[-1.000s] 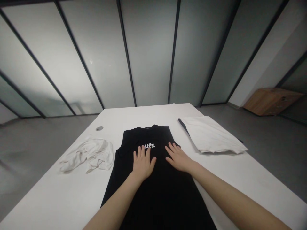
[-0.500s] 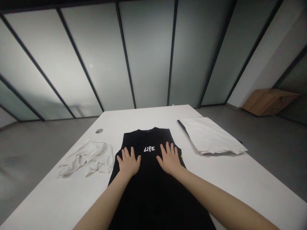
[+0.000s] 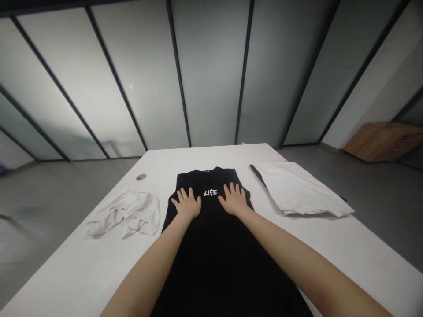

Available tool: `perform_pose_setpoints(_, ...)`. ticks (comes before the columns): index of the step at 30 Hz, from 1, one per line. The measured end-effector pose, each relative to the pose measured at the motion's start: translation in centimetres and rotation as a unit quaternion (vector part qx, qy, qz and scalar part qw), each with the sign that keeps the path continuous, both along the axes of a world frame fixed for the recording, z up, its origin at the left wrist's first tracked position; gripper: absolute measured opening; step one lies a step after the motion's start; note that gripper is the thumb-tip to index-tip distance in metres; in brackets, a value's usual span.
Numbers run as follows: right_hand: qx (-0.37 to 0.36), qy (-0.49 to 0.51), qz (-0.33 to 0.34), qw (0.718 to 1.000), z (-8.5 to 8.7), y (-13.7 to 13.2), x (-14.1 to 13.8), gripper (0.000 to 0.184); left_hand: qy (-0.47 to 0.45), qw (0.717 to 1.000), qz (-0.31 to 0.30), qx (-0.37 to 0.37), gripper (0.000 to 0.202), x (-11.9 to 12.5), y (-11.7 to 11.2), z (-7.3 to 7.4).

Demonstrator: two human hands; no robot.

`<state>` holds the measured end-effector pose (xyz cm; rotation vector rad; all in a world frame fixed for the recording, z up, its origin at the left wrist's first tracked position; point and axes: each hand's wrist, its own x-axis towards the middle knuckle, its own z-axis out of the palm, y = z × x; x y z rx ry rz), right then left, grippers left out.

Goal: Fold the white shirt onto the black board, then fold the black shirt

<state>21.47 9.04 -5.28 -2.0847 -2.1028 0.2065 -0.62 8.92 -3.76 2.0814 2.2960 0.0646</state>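
A black sleeveless top (image 3: 211,259) lies flat and spread out along the middle of the tabletop (image 3: 205,154), its neckline toward 12 o'clock and its lower part running out of view toward 6 o'clock; the white print "LIFE" (image 3: 210,192) sits just under the neckline. The left hand (image 3: 187,203) rests palm down on the top at 7 o'clock from the print; the right hand (image 3: 234,199) does the same at 5 o'clock, with a gap between them; both sets of fingers (image 3: 191,192) are straight, spread and flat on the fabric, pinching nothing. A crumpled white cloth (image 3: 127,214) lies just beside the top at 9 o'clock; a folded white cloth (image 3: 297,187) lies near it at 3 o'clock, with a dark strip (image 3: 257,175) showing under its edge; a round grommet (image 3: 141,177) is set in the tabletop at 11 o'clock; a wooden cabinet (image 3: 383,141) stands on the grey floor (image 3: 373,211) at 2 o'clock, far beyond the tabletop.
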Motion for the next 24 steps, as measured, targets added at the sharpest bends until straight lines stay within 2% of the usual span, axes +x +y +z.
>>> perform_pose_setpoints(4,-0.015,-0.016,0.004,1.000,1.1,2.8,1.0,0.081,-0.016,1.000,0.001,-0.002,0.078,0.7,2.9,0.6)
perform_pose_setpoints(7,-0.007,-0.021,0.002,1.000,1.2,3.9,1.3,0.081,-0.030,0.999,0.010,0.018,0.077,1.2,4.0,0.8)
perform_pose_setpoints(11,0.043,0.028,0.003,0.999,0.2,4.2,1.6,0.075,-0.041,0.996,0.042,0.062,0.073,1.3,3.4,0.4)
perform_pose_setpoints(15,0.120,0.113,0.000,0.986,-0.9,4.3,2.5,0.058,-0.034,0.990,0.083,0.107,0.070,-0.1,2.0,0.3)
perform_pose_setpoints(20,0.210,0.164,-0.014,0.964,-0.9,4.2,4.3,0.045,-0.050,0.987,0.081,0.130,0.051,-2.5,1.4,1.9)
perform_pose_setpoints(24,0.272,0.195,0.000,0.942,-0.3,3.5,5.2,0.041,-0.101,0.964,0.053,0.241,0.042,-3.2,2.0,3.4)
